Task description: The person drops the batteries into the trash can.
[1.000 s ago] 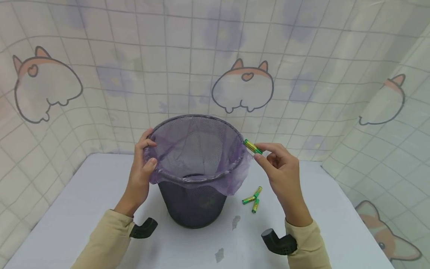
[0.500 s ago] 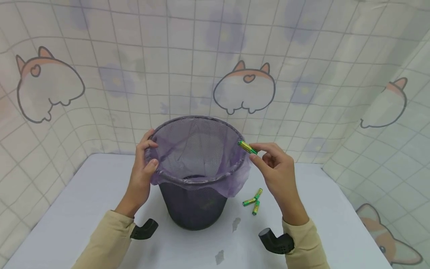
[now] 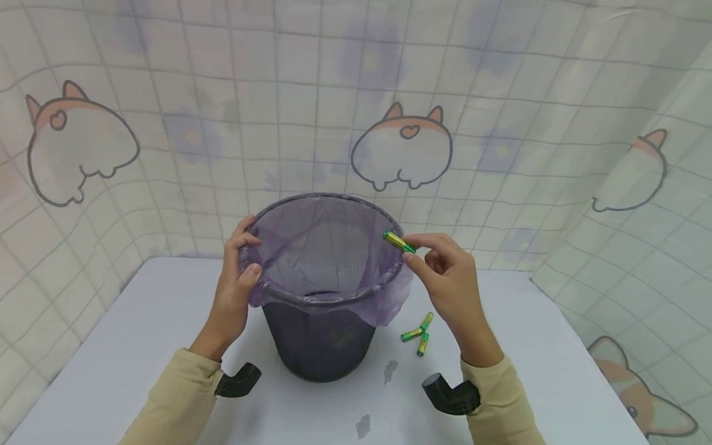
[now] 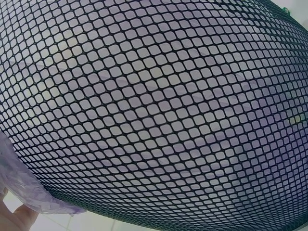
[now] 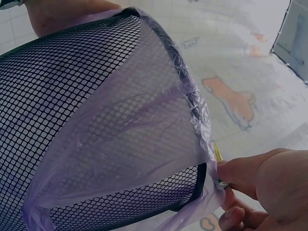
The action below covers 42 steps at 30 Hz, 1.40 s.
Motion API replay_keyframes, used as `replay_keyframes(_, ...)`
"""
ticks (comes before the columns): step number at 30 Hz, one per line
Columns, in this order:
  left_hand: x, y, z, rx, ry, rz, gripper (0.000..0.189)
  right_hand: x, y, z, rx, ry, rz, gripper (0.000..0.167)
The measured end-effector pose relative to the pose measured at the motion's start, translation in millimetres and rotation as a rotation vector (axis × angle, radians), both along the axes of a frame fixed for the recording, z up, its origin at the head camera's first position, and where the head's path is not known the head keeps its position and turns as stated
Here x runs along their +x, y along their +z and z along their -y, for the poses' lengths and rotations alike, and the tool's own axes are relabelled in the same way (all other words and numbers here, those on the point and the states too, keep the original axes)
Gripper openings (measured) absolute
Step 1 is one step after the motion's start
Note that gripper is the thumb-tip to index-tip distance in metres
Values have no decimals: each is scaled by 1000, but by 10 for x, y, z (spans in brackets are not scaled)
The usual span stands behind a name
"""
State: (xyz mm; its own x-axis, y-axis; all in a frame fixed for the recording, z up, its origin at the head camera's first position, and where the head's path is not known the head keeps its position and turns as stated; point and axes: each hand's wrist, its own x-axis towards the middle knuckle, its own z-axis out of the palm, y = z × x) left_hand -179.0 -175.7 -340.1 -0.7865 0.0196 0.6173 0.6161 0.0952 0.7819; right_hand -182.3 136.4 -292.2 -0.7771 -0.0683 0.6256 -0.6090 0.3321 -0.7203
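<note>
A black mesh wastebasket (image 3: 319, 346) stands on the table, lined with a thin purple plastic bag (image 3: 384, 303) folded over its rim. My left hand (image 3: 233, 284) grips the rim on the left, thumb over the near edge. Between thumb and index finger, my right hand (image 3: 450, 278) pinches a green and yellow battery (image 3: 398, 241) at the rim's right side, its far end over the opening. In the right wrist view the battery (image 5: 217, 151) is mostly hidden behind the bag and fingers. Mesh fills most of the left wrist view, with a bit of hand at the lower left corner.
Three more batteries (image 3: 421, 334) lie close together on the white table (image 3: 556, 371), right of the basket. Two grey patches mark the tabletop near the front. A checked curtain (image 3: 311, 111) with cartoon corgis surrounds the table at the back and sides.
My right hand has moved left with the battery, bringing it from outside the rim to over the basket's opening. The left hand stays on the rim.
</note>
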Motion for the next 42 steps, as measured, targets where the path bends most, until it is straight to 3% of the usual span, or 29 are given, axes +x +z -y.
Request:
replay_keyframes(14,68,31,11,22,13,-1,39,-41,93,111,40,27,17,23)
replay_keyframes(21,29,46,-5,40,-21,4,41,-69,145,136,43,34,6,23)
replay_keyframes(30,-13,12,-9,-11,-13,3,43,-67,109,117,58,18,36,23)
replay_keyframes(42,4,-6,9,-1,-15,15,46,-97,132,168,60,20,5,22)
